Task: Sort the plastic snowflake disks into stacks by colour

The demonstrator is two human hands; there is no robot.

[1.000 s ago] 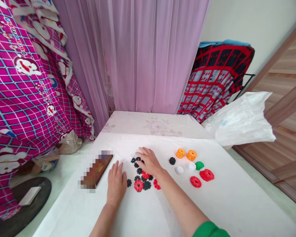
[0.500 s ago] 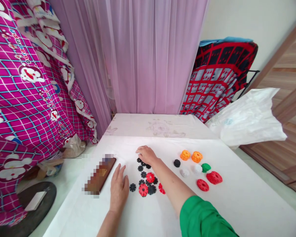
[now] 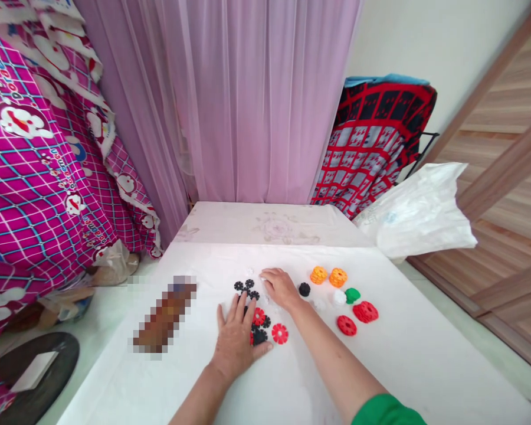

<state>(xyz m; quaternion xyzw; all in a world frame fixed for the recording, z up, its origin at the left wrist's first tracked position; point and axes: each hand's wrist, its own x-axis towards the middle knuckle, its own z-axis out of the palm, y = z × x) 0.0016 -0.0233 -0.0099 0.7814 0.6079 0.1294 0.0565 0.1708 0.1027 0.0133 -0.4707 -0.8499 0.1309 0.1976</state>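
In the head view, my left hand [image 3: 234,342] lies with fingers spread over part of a loose group of notched plastic discs. Black discs [image 3: 249,283] show beyond its fingertips. Beside the thumb and fingers are red discs [image 3: 279,334] and more black ones, some overlapping. My right hand [image 3: 281,288] is loosely curved on the table, fingers and thumb slightly apart, beside pale, clear-looking white discs [image 3: 269,304]. What lies under its palm is hidden. One small white disc [image 3: 250,272] sits just left of its fingertips.
Right of my hands stand stacks of orange discs [image 3: 337,277], black discs [image 3: 304,289], white discs [image 3: 339,297], green discs [image 3: 352,296] and red discs [image 3: 365,311]. A blurred brown object [image 3: 166,316] lies left on the white tablecloth [image 3: 128,383]. A white bag [image 3: 420,212] hangs past the right edge.
My left hand has moved right onto the black and red discs. My right hand has moved right, off the far black discs, uncovering them and a white disc. The view has shifted slightly.
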